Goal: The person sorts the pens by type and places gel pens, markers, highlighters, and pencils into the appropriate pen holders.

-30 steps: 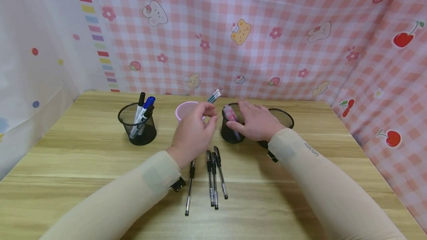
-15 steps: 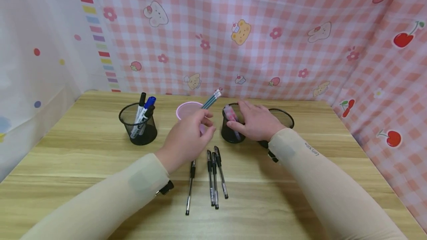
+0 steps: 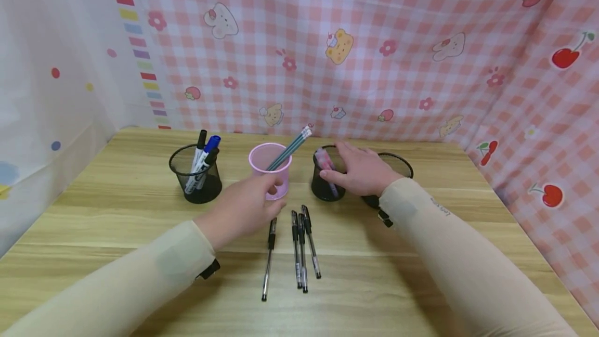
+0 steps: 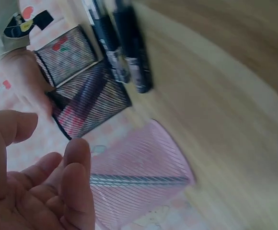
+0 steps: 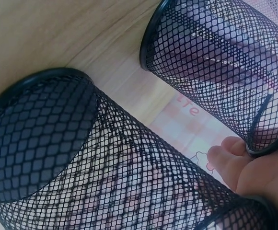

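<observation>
My left hand (image 3: 245, 204) hovers in front of the pink mesh pen holder (image 3: 260, 157), its fingers loosely bent and nothing between them. Several green pencils (image 3: 291, 148) with white ends lean in that holder. My right hand (image 3: 365, 168) grips the rim of a black mesh pen holder (image 3: 326, 192), thumb on the near side and fingers over the far side. Inside it stand pens with pink parts (image 3: 323, 159). In the right wrist view, the fingertips (image 5: 220, 155) show beyond its rim. Black-gripped clear pens (image 3: 300, 248) lie on the table before the holders.
At the left stands a black mesh holder (image 3: 202, 191) with black and blue markers (image 3: 206, 150). Another black mesh holder (image 3: 402, 163) is at the right, partly hidden behind my right hand and sleeve. A checked pink curtain (image 3: 299, 40) hangs behind the wooden table (image 3: 117, 202).
My left hand has drawn back left and towards me from the pink pen holder, uncovering the pencils and more of its rim. The right hand has stayed on the black pen holder.
</observation>
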The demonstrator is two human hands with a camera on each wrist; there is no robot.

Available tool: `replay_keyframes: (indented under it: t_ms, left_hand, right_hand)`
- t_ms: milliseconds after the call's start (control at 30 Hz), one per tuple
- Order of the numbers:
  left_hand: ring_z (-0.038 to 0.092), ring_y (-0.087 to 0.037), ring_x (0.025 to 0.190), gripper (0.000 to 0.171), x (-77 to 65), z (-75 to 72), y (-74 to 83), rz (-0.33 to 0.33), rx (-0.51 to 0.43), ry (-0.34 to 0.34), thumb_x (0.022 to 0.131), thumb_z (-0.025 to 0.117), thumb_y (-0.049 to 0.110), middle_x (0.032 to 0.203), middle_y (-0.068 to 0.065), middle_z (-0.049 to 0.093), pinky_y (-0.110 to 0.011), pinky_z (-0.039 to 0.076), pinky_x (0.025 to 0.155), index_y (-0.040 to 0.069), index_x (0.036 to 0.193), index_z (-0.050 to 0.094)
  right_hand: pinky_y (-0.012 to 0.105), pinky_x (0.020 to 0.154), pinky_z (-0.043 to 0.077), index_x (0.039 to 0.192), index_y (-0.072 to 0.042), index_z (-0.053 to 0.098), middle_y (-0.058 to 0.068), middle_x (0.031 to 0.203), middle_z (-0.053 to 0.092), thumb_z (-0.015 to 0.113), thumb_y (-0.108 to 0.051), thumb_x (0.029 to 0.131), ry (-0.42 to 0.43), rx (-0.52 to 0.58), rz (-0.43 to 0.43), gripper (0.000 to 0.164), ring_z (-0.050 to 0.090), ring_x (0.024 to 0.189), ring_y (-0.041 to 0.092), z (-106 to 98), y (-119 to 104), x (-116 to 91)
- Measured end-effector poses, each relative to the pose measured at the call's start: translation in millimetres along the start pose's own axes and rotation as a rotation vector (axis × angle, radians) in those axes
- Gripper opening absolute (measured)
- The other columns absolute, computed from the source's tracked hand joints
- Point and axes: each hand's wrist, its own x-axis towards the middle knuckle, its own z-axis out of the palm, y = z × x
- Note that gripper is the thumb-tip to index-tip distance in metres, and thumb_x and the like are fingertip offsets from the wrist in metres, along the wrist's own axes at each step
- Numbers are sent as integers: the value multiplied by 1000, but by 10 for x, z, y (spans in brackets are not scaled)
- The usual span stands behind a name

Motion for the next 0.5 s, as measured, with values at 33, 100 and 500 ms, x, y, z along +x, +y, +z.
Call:
replay_keyframes:
  t_ms: [33,100,500]
  left_hand:
    - [73,-27,116,38,-14,-3,-20,-18,16,-20,102,68,36,127,-7,75,-49,61,96,15,134,64]
    - [72,-28,117,43,-42,-6,-62,-50,50,-56,102,69,38,128,-6,75,-50,60,96,14,137,63]
    - [73,-30,111,56,-178,-20,-261,-89,179,-180,103,64,46,127,-10,74,-53,60,95,8,144,59]
  right_hand:
    - [57,133,12,169,-5,8,14,177,15,46,-75,100,-4,12,-1,106,20,163,33,-10,3,-2]
    - [57,133,13,169,-6,6,14,177,14,46,-76,99,-13,37,0,106,19,163,34,-28,11,-8]
    - [56,132,19,170,-12,1,14,177,11,45,-75,100,-42,255,46,105,18,163,36,-247,72,-62]
